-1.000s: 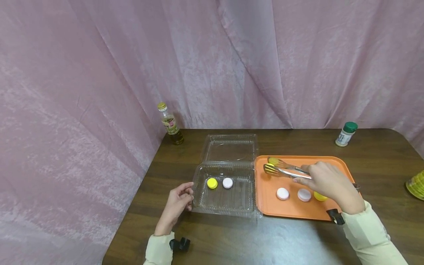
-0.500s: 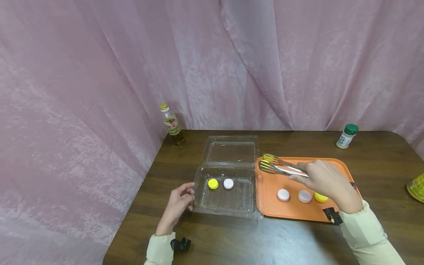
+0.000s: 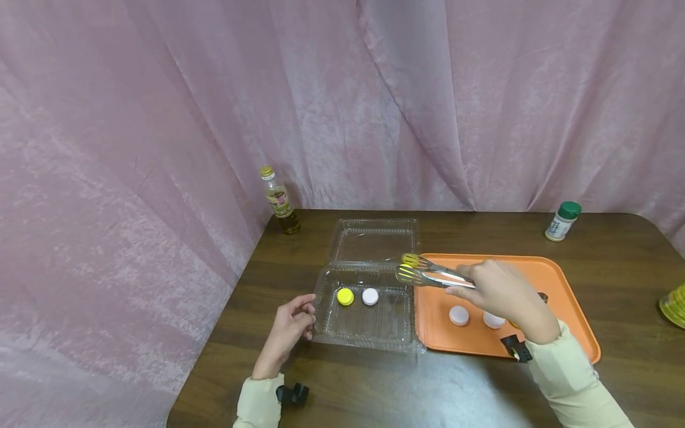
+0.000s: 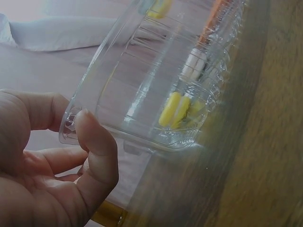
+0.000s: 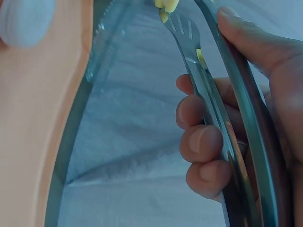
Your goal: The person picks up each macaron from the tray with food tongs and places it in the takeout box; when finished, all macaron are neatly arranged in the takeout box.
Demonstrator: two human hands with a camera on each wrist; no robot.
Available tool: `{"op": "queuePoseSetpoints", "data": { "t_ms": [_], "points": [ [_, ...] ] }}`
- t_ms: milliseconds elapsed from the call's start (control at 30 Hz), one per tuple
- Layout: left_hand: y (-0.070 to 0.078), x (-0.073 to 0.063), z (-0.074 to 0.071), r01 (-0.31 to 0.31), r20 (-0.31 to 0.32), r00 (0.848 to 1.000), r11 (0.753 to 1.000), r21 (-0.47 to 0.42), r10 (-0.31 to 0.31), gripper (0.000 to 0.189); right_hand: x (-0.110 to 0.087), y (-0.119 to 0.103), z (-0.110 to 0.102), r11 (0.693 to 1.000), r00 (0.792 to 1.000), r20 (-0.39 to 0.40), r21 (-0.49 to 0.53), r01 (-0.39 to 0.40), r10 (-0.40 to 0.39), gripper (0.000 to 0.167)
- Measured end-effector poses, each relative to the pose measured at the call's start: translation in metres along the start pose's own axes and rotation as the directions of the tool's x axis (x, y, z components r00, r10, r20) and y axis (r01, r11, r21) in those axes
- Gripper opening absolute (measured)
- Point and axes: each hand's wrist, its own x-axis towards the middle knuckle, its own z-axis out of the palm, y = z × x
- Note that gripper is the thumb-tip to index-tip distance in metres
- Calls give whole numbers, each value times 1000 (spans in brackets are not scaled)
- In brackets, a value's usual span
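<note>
My left hand (image 3: pixel 289 330) pinches the rim corner of a clear plastic clamshell container (image 4: pixel 137 80) between thumb and fingers. Inside the container's base lie a yellow macaron (image 3: pixel 345 296) and a white macaron (image 3: pixel 370 296), side by side. My right hand (image 3: pixel 495 294) grips metal tongs (image 3: pixel 441 276) with slotted ends. Between those ends, over the container's right edge, is another yellow macaron (image 5: pixel 166 4), mostly covered by the tongs in the head view. Below my right hand, an orange tray (image 3: pixel 569 315) bears white macarons (image 3: pixel 458 315); a yellow one there is nearly hidden behind my wrist.
The container's lid (image 3: pixel 377 238) lies opened back behind its base. An oil bottle (image 3: pixel 280 205) stands at the back left, and a green-capped shaker (image 3: pixel 563 221) at the back right. A yellow-green container (image 3: pixel 673 306) sits at the right edge. Pink curtain (image 3: pixel 342 107) hangs behind the table.
My right hand has moved left, carrying the tongs and the yellow macaron from above the tray to the container's right edge. The left hand keeps its place at the container.
</note>
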Motion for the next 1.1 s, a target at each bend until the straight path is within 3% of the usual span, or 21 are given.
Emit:
{"op": "queuePoseSetpoints", "data": {
  "t_ms": [200, 600, 800, 1100],
  "points": [
    [0, 0, -1, -7, 6, 1000, 1000, 8, 7, 50, 6, -5, 12, 997, 998, 8, 28, 67, -67, 27],
    [2, 0, -1, 7, 3, 1000, 1000, 6, -7, 51, 9, -6, 21, 993, 993, 36, 38, 112, -113, 25],
    [1, 0, -1, -18, -1, 1000, 1000, 10, 18, 50, 18, -13, 20, 985, 985, 52, -26, 168, -166, 25],
    [-4, 1, 1, -9, -13, 1000, 1000, 6, 9, 51, 28, -23, 22, 985, 981, 88, -21, 173, -170, 29]
  ]
}}
